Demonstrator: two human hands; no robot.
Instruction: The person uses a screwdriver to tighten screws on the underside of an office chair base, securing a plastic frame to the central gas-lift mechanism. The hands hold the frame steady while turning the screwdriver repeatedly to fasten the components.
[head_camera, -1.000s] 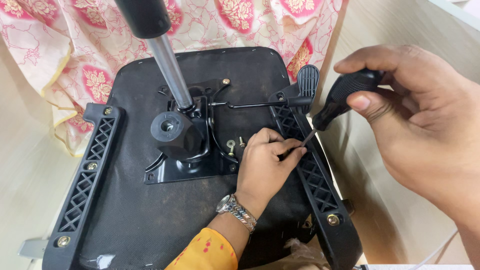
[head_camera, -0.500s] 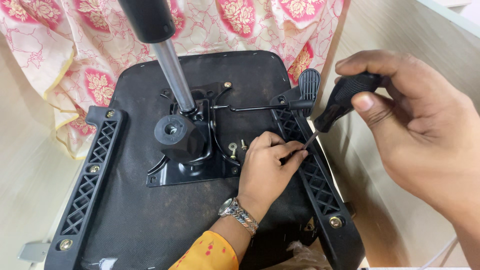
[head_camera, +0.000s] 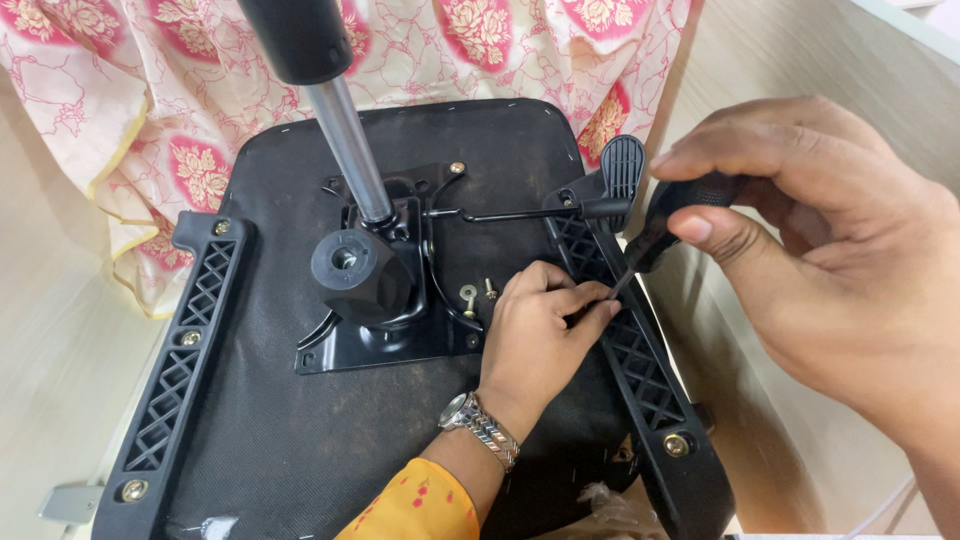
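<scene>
Right hand (head_camera: 830, 270) clamped on screwdriver (head_camera: 655, 235), tip at right bracket (head_camera: 640, 370) | left hand (head_camera: 540, 335) pinched shut at tip (contents hidden) | left bracket (head_camera: 175, 370) looks screwed down, right one partly | two loose screws (head_camera: 470, 296) wait on plate (head_camera: 400, 345)

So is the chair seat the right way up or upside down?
Upside down: the chair seat shows its black underside, with the metal plate and gas cylinder sticking up.

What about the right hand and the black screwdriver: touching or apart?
Touching. The head view shows the right hand closed around the black screwdriver, fingers over its handle and thumb pressed against it.
</scene>
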